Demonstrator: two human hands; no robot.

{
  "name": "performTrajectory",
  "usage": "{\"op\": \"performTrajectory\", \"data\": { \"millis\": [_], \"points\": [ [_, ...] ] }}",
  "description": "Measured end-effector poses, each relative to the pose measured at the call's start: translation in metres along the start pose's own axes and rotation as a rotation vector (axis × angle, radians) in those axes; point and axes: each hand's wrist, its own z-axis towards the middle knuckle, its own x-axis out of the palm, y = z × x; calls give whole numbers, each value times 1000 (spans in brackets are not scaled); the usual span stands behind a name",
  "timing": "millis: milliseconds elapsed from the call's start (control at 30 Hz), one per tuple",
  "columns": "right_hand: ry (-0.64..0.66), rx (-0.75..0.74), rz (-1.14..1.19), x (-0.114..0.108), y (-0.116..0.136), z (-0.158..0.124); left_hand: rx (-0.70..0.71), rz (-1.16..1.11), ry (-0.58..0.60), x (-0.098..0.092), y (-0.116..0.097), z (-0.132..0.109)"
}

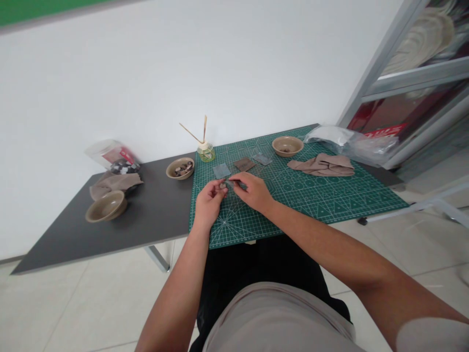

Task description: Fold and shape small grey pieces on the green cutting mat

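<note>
Over the green cutting mat (293,195), my left hand (209,201) pinches a small pale piece (223,185), its shape too small to tell. Close beside it, my right hand (253,189) has its fingers closed on a thin dark tool (234,181) whose tip is by the piece. Just beyond my hands lie a grey-blue square (221,170), a brown square (244,164) and another greyish square (263,158).
A bowl of small pieces (180,168) and a jar with sticks (206,151) stand behind left. Another bowl (287,146), a brown cloth (322,165) and plastic bag (348,142) lie right. A bowl (106,207) and cloth (114,184) are far left.
</note>
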Motion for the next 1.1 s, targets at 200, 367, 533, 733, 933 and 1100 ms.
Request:
{"op": "performTrajectory", "data": {
  "millis": [200,367,533,733,933,1100],
  "points": [
    [77,-63,76,-1,1,0,-21,-40,21,2,-4,-1],
    [99,-82,157,-2,0,2,-4,49,-10,0,-7,-4],
    [130,-26,255,0,-3,4,1,-2,-17,1,-5,-4],
    [159,15,324,-4,-2,5,-33,-35,-2,-2,-2,-3],
    [147,76,306,-4,-2,5,-31,-24,30,-2,-4,-3],
    [180,85,302,0,-4,3,-27,4,44,-1,-8,-4]
  ]
}}
